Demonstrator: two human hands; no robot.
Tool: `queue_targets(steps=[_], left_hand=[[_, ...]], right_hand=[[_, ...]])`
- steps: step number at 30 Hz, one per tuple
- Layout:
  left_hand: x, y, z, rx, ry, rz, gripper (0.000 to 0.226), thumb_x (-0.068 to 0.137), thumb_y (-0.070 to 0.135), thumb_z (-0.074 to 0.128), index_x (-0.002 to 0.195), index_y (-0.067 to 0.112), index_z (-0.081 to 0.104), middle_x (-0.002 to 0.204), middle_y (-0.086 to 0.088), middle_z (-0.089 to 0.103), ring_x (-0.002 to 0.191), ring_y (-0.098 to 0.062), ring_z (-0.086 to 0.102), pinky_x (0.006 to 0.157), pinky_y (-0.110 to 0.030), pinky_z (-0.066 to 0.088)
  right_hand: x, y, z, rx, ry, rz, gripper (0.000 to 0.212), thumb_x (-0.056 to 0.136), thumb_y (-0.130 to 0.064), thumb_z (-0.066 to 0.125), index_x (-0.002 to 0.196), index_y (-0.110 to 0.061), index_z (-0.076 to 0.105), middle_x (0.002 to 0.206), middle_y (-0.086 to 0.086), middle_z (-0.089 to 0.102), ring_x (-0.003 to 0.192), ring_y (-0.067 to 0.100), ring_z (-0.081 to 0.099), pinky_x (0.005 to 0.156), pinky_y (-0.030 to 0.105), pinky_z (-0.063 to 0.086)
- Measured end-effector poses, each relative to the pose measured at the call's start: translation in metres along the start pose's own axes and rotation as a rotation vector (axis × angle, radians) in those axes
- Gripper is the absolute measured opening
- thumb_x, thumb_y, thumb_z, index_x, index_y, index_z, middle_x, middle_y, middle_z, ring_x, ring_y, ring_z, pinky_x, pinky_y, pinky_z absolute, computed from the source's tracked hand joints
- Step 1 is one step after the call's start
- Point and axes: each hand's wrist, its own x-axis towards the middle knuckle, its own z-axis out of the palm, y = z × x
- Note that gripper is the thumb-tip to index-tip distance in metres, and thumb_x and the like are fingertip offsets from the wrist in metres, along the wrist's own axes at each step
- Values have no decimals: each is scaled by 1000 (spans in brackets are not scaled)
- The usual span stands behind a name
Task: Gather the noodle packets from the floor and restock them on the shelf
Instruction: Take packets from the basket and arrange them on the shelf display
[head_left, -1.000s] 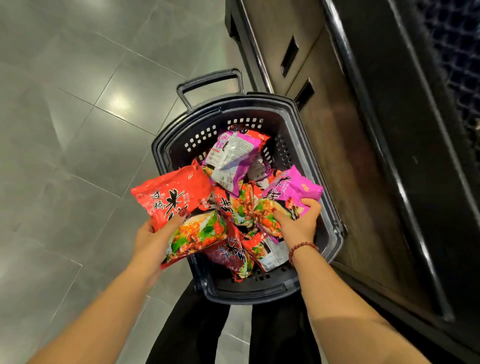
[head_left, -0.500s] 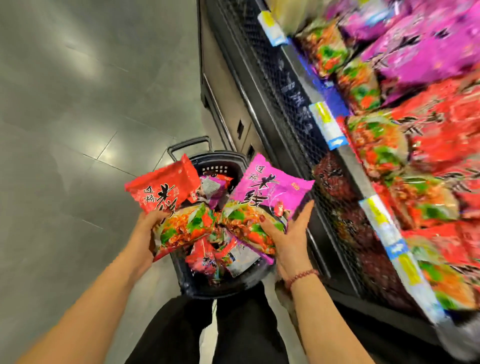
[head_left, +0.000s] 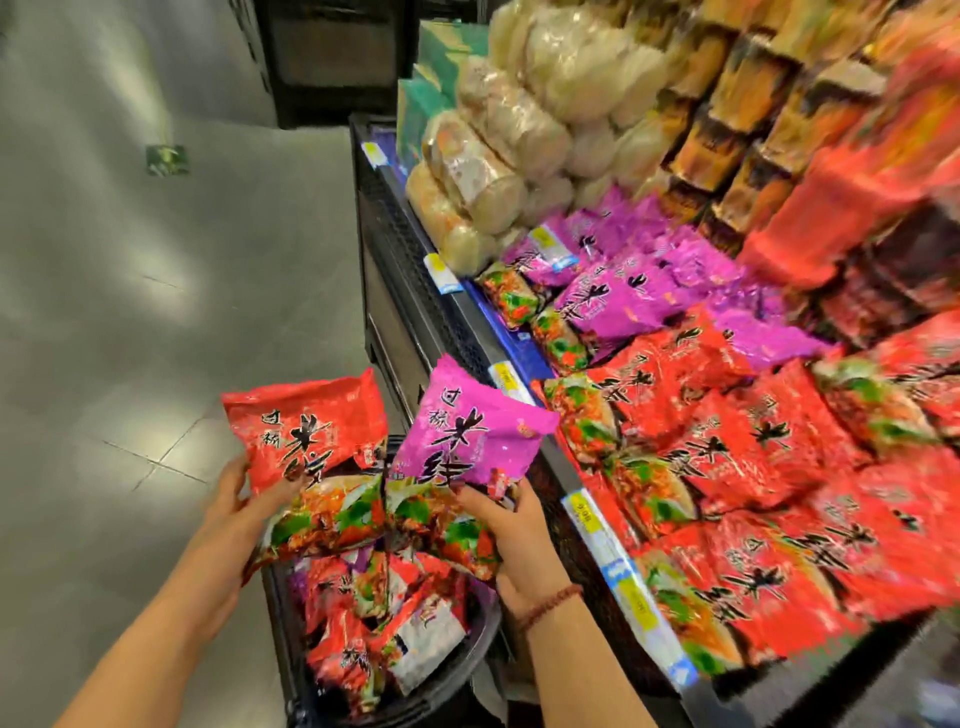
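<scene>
My left hand (head_left: 236, 512) grips a red noodle packet (head_left: 306, 436) by its lower left edge. My right hand (head_left: 511, 538) grips a purple noodle packet (head_left: 467, 431) from below. Both packets are held up side by side above a black basket (head_left: 467, 670) on the floor, which holds several more red and purple packets (head_left: 374, 623). To the right, the shelf (head_left: 613, 545) carries rows of red packets (head_left: 753, 519) near me and purple packets (head_left: 634, 291) further back.
Price tags (head_left: 587, 514) run along the shelf's front edge. Pale round noodle bundles (head_left: 519, 140) and brown packs (head_left: 753, 104) fill the far shelf. Grey tiled floor (head_left: 156, 312) spreads to the left. A dark cabinet (head_left: 332, 57) stands at the back.
The view has swung up from the basket to the shelf. Both hands have lifted their packets higher and closer to the shelf edge.
</scene>
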Motion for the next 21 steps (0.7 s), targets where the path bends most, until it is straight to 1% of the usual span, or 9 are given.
queue_targets(steps=[2,4,6,10,12,14,17,19,21], left_hand=[[-4,4,18,-38,14,2,42,90,7,58,128,23,48,106,-3,70,76,-14,72,59,-27,55],[-4,7,31,-91,36,4,44,90,7,58,131,20,49,105,-8,71,71,-16,72,52,-24,55],[-3,11,42,-154,52,-5,45,90,8,58,133,19,48,100,-5,73,71,-16,73,51,-25,56],[1,19,59,-233,65,-17,48,91,8,57,136,18,46,106,-5,71,71,-14,72,51,-25,56],[5,22,67,-247,72,-17,46,91,9,57,134,21,47,109,-7,69,69,-14,72,49,-24,55],[8,23,76,-249,74,-16,45,90,10,59,132,23,49,105,-5,71,69,-14,72,47,-24,54],[14,20,85,-244,56,-16,53,82,18,65,132,25,48,112,-6,70,79,-19,73,58,-31,57],[15,20,89,-246,42,-22,65,74,23,68,134,26,46,115,-7,69,86,-23,72,68,-36,56],[18,17,91,-257,43,-17,66,72,24,68,134,25,47,108,-4,72,84,-23,73,61,-34,58]], right_hand=[[5,-10,-3,-36,53,-34,60,58,-14,86,114,-9,62,103,15,72,97,33,69,89,52,54],[13,-25,-9,-2,105,-48,55,62,-8,85,112,-9,61,103,14,72,96,32,69,88,52,54],[28,-43,-20,43,153,-84,48,69,2,80,111,-11,60,102,12,72,95,30,69,88,49,55],[67,-85,-34,111,279,-184,63,54,-12,84,113,-12,59,106,14,71,100,33,68,92,54,52],[91,-103,-39,129,360,-224,55,56,-5,84,105,-17,60,105,15,70,99,33,68,91,56,52],[117,-114,-43,102,445,-269,56,57,-5,85,106,-15,59,100,13,68,94,30,67,87,56,54],[147,-123,-45,-54,558,-296,65,50,-26,89,108,-11,62,96,7,70,89,25,68,83,48,57],[159,-128,-43,-174,609,-279,56,59,-23,90,106,-6,64,98,7,70,87,21,65,84,39,55],[172,-131,-42,-203,621,-244,53,63,-16,87,109,-2,63,101,10,69,84,19,62,81,34,53]])
